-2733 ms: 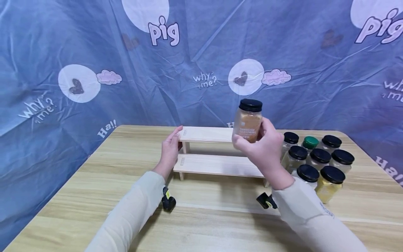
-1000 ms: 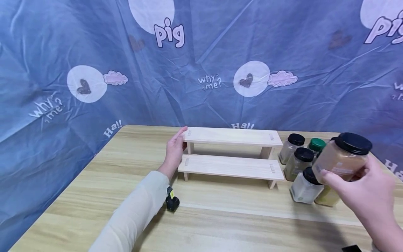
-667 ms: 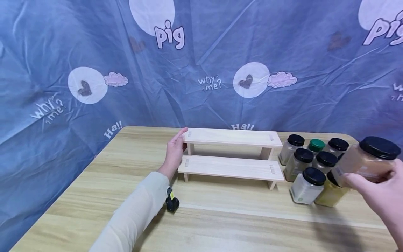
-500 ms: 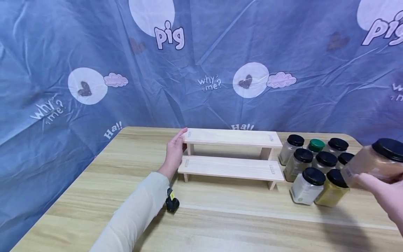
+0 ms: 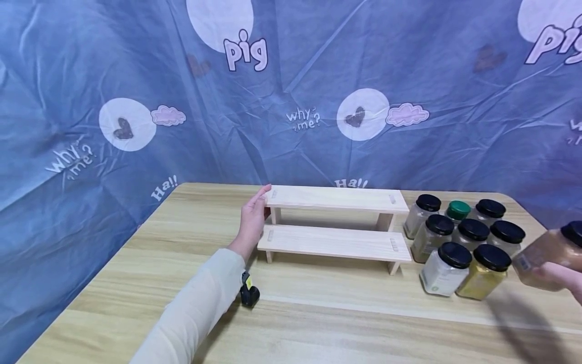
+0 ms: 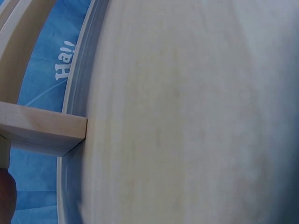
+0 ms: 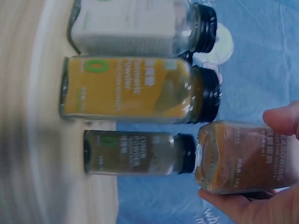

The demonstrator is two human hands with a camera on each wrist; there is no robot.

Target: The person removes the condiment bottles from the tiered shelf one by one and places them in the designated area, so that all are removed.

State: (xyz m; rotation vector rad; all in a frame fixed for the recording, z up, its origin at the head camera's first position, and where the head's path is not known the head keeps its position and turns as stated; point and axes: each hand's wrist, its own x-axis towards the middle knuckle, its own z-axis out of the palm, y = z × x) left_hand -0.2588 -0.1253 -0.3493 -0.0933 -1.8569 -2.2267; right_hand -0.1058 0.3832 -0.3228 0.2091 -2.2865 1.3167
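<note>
A two-step wooden shelf rack (image 5: 334, 241) stands mid-table. My left hand (image 5: 251, 222) grips the left end of its upper step; in the left wrist view only a fingertip (image 6: 6, 198) shows, beside a wooden leg (image 6: 42, 128). At the right edge of the head view, my right hand (image 5: 566, 279) holds a jar of orange-brown barbecue seasoning (image 5: 547, 255), tilted and raised above the table. The right wrist view shows the thumb (image 7: 282, 119) on one side of this jar and fingers on the other. Its base is near a cumin powder jar (image 7: 135, 153).
Several black-lidded spice jars cluster right of the rack, among them a white-filled jar (image 5: 445, 270) and a yellow turmeric jar (image 5: 483, 273). One jar has a green lid (image 5: 458, 210). A blue printed cloth (image 5: 300, 65) hangs behind the wooden table (image 5: 318, 323).
My right hand has carried the seasoning jar from above the rack to the right, past the clustered jars, and lowered and tilted it. The left hand stays on the rack.
</note>
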